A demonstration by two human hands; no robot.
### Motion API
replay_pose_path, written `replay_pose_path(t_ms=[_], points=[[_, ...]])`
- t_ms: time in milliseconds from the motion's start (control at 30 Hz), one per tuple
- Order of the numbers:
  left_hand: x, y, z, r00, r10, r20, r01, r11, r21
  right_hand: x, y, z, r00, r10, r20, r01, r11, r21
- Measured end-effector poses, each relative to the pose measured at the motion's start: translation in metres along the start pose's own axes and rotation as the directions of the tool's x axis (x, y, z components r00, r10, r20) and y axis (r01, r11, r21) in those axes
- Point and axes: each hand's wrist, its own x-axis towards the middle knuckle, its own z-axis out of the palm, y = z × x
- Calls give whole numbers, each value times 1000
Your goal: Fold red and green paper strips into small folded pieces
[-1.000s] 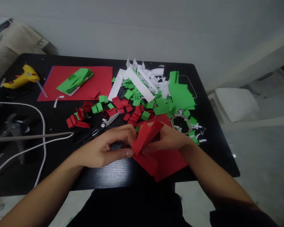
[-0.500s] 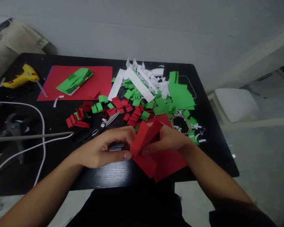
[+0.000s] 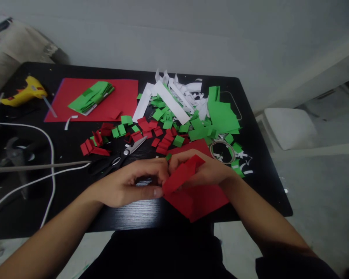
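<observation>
A folded red paper strip [image 3: 182, 174] is held between my two hands, above the near edge of the table. My left hand [image 3: 139, 178] pinches its left end with thumb and fingers. On the other side, my right hand [image 3: 200, 166] is closed on the strip, its fingertips partly hidden behind the paper. Beneath the hands lies a red paper sheet [image 3: 206, 201]. Black-handled scissors [image 3: 125, 153] rest partly spread just beyond my left hand. Small folded red paper pieces [image 3: 164, 145] and green paper pieces [image 3: 167, 116] are heaped past the hands.
White paper strips [image 3: 171, 102] pile up at the back, beside green paper sheets [image 3: 222, 116]. A tape ring [image 3: 222, 152] lies at right. Leftward are a yellow glue gun [image 3: 26, 93], pliers [image 3: 17, 159], a white cable [image 3: 50, 155] and red sheets [image 3: 125, 93] under a green bundle [image 3: 91, 97].
The red strip has tipped lower and looks flatter between my hands. My right fingers have shifted left, close to the left fingers, and the right thumb is now behind the paper.
</observation>
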Motion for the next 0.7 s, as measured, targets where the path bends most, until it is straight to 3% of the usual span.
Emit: replay_pose_path(t_ms=[267, 400, 500, 600, 700], points=[[-1, 0, 1, 997, -35, -69, 32, 999, -38, 0, -5, -2, 996, -60, -61, 49, 985, -168], [1, -2, 1, 974, 96, -205, -61, 984, 168, -1, -6, 1, 976, -111, -189, 60, 965, -257], [5, -7, 3, 921, 196, -338, -66, 931, 359, -1, -3, 5, 926, -207, -316, 77, 922, -380], [7, -12, 4, 874, 270, -405, -59, 884, 464, -1, 2, 8, 877, -358, -321, 126, 816, -565], [7, -14, 5, 837, 367, -405, -94, 827, 555, -2, 4, 10, 808, -554, -200, 204, 582, -787]])
